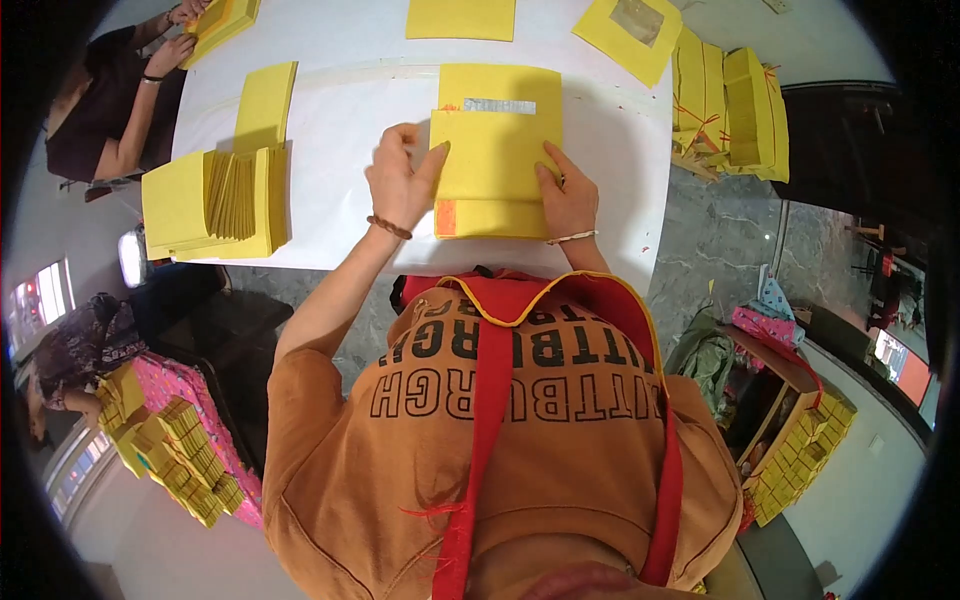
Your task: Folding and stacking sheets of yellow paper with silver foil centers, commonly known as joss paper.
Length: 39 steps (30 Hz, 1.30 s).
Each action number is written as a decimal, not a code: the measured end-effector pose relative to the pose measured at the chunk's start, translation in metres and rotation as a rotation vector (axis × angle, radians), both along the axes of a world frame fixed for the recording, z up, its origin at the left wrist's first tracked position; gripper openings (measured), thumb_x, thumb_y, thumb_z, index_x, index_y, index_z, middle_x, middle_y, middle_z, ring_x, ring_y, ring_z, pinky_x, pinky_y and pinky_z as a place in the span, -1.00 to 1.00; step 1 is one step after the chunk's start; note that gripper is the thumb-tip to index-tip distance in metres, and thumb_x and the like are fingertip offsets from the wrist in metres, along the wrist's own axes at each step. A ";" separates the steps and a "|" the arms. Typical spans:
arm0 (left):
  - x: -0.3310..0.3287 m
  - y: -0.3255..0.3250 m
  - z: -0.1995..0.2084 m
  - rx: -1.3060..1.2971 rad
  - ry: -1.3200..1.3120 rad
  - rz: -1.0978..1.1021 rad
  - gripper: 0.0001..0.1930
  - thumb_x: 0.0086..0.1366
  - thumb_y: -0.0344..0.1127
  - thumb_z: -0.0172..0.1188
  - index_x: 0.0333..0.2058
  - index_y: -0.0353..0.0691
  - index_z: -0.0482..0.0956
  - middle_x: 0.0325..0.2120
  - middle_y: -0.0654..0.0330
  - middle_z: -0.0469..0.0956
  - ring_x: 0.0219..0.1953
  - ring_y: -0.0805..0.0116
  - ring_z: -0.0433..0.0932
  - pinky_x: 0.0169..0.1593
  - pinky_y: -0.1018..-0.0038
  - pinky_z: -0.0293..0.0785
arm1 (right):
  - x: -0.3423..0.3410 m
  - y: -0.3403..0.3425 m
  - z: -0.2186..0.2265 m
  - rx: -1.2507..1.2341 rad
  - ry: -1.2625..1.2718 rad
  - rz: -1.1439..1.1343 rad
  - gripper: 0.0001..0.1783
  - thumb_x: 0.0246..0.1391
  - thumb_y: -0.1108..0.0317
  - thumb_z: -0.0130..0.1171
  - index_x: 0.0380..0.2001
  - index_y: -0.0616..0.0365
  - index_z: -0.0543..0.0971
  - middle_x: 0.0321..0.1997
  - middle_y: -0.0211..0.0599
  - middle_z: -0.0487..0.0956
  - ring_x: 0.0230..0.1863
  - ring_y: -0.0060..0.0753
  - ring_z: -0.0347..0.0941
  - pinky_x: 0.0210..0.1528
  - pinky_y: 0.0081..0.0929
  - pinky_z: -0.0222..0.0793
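A yellow paper stack (500, 82) lies on the white-covered table in front of me, with a silver patch (500, 106) near its far end and an orange mark at its near left corner. Over its middle lies a folded yellow paper sheet (490, 155). At the sheet's left edge, my left hand (398, 185) touches it with the thumb; the other fingers are loosely curved and apart from the thumb. My right hand (571, 202) rests at the right edge, thumb and forefinger lying apart on the paper, the remaining fingers partly hidden.
Yellow folded stacks (245, 205) stand at the table's left corner, beside another yellow pad (267, 95). A yellow sheet with a brownish patch (625, 35) lies far right. Tied yellow bundles (727, 105) sit beyond the right edge. A co-worker's hands (172, 50) handle yellow paper at far left.
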<state>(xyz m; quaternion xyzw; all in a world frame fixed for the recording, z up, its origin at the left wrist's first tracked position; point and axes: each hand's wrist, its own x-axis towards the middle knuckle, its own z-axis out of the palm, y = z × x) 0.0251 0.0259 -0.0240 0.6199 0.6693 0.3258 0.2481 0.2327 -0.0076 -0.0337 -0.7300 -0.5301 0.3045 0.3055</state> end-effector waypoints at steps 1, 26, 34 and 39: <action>0.003 -0.003 0.008 0.100 0.106 -0.091 -0.63 0.07 -0.19 0.19 -0.15 -0.20 0.42 -0.13 0.10 0.41 -0.04 0.16 0.33 -0.02 0.18 0.17 | 0.000 0.000 -0.002 0.000 0.001 -0.007 -0.62 -0.04 0.29 0.11 -0.08 0.05 0.51 -0.41 -0.01 0.55 -0.46 -0.15 0.49 -0.35 -0.31 0.36; 0.020 0.012 -0.036 0.024 -0.218 -0.631 -0.52 0.14 -0.31 0.04 0.06 -0.28 0.28 0.15 0.07 0.19 0.18 0.10 0.14 0.19 0.27 0.00 | -0.034 -0.002 -0.012 0.266 -0.463 0.565 -0.46 0.11 0.02 -0.13 0.16 -0.11 0.23 0.30 0.00 0.03 0.32 0.03 -0.10 0.25 0.12 -0.26; 0.008 0.004 -0.024 0.189 0.424 -0.666 -0.37 0.25 0.07 -0.09 0.20 -0.15 0.11 0.20 -0.13 0.00 0.28 0.01 -0.10 0.22 0.05 -0.14 | -0.035 -0.002 -0.014 0.243 -0.579 0.577 -0.45 0.11 0.05 -0.11 0.17 -0.12 0.23 0.31 -0.03 0.03 0.32 0.03 -0.10 0.26 0.10 -0.26; 0.002 0.004 -0.026 0.183 0.429 -0.688 -0.25 0.15 0.25 -0.07 0.21 -0.08 0.12 0.22 -0.16 -0.07 0.28 -0.06 -0.15 0.20 -0.03 -0.17 | -0.022 -0.011 -0.012 0.219 -0.662 0.531 -0.41 0.13 0.02 -0.16 0.21 -0.05 0.16 0.34 -0.27 0.02 0.34 -0.15 -0.11 0.23 0.26 -0.36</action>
